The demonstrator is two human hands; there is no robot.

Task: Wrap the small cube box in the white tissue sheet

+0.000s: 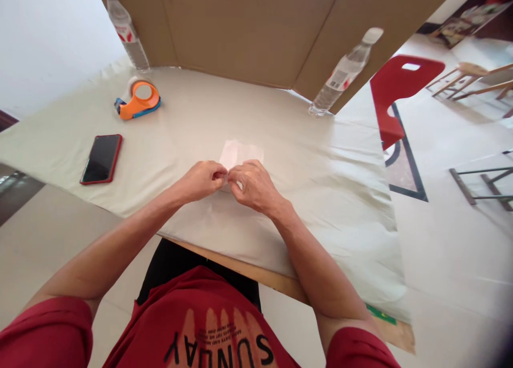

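A small, thin whitish sheet [236, 151], faintly see-through, lies on the pale tablecloth [192, 127] in front of me. Whether it is paper, tissue or a plastic bag I cannot tell. At its near edge, the fingers of my left hand [202, 181] are pinched together. My right hand [255, 186] meets them there, thumb and index finger also closed in a pinch. Both hands' fingertips nearly touch, and a clear bit of the sheet shows between them. The hands cover its near part.
An orange tape dispenser [127, 110] and a red-cased phone [101, 159] lie to the left. Water bottles stand at the back left [126, 33] and back right [340, 79], against a cardboard screen [244, 31]. A red chair [404, 79] is beyond the table's right side.
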